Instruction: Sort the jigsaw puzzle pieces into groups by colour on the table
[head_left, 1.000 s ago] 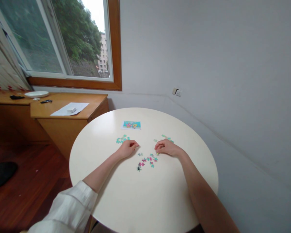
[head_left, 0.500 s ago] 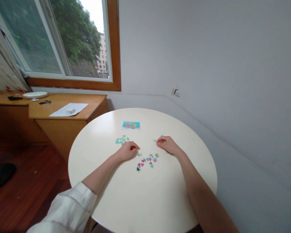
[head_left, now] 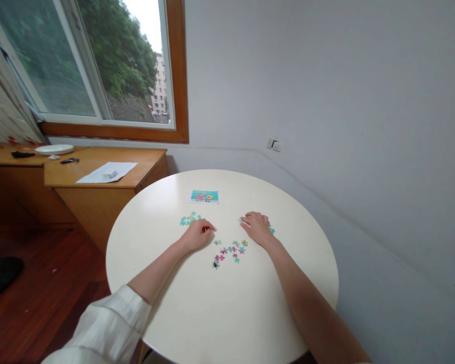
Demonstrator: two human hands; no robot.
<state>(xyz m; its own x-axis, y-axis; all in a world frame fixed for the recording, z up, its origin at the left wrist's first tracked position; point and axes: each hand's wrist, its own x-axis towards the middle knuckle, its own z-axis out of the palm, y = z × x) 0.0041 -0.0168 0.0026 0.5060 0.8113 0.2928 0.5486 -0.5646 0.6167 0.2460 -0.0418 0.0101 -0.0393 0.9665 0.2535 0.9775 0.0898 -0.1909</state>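
Note:
On the round cream table (head_left: 220,313) my left hand (head_left: 197,233) rests with its fingers curled in a loose fist; whether anything is inside I cannot see. Just beyond it lies a small group of teal puzzle pieces (head_left: 188,219). My right hand (head_left: 257,226) lies flat, fingers stretched out, pressing on teal pieces (head_left: 272,230) that show at its right edge. Between and below the hands, several pink and teal loose pieces (head_left: 229,250) are scattered. A small colourful reference picture (head_left: 205,196) lies farther back on the table.
A wooden desk (head_left: 98,182) stands to the left under the window, carrying a sheet of paper (head_left: 106,172), a white plate (head_left: 54,149) and small dark items. The grey wall runs close behind and right of the table. A dark mat (head_left: 0,273) lies on the wood floor.
My right hand moved away from the scattered pieces to the teal group at the right, then went from a pinch to lying flat on it. My left hand barely moved.

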